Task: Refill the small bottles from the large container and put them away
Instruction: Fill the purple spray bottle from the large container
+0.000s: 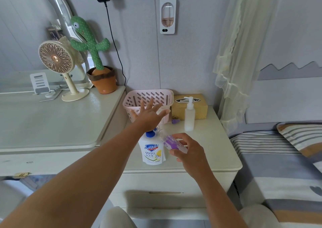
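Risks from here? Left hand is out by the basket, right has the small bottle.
1. The left hand stretches toward the pink basket with its wrist just above the large container; pulling back could tip it.
2. The right hand holds the small bottle tilted; a small purple piece, maybe its cap, lies by the basket, so it might leak.

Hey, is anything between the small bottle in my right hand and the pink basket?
Yes: your open left hand hovers in front of the pink basket, on the path from the small bottle in your right hand.
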Demonstrator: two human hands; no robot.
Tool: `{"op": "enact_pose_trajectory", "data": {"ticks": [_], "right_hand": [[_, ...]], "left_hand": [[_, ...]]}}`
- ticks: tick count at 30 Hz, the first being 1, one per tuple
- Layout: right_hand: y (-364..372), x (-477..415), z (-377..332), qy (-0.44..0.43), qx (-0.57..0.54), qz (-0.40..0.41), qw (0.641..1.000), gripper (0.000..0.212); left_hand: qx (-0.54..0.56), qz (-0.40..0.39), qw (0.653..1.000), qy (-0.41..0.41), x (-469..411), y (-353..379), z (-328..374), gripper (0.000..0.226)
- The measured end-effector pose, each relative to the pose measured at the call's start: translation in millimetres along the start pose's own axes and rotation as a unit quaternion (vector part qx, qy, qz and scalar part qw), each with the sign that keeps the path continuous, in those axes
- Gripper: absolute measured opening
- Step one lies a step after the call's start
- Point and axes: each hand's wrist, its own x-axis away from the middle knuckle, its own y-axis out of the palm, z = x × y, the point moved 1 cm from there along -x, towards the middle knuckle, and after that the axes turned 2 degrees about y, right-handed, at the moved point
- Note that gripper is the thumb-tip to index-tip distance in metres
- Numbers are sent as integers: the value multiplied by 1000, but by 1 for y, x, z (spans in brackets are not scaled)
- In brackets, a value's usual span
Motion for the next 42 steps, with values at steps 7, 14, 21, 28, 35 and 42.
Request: {"op": "enact_pose_trajectory", "data": {"ticks": [7,14,21,28,35,42], "right_hand": [[-2,-1,-4,1,-3,6,1000,34],[2,0,0,6,8,-3,1000,33],[-4,-1,-7,-8,6,1,1000,34],[0,2,-3,1,15,-1,1000,36],[-3,2,-7,-6,-1,1,1000,35],[-1,2,-4,-4,10,1,1000,35]], "left_hand": [[-29,-10,1000,0,-3,-9,2,69],[-15,-7,1000,16,2,2,-2,66],[-23,-6,1000,10,-3,-10,2,67],[-31,-3,1000,3,1,2,-3,71],[-33,5,999,12,-3,-8,1,70],[-9,-4,1000,10,0,-1,-2,70]]}}
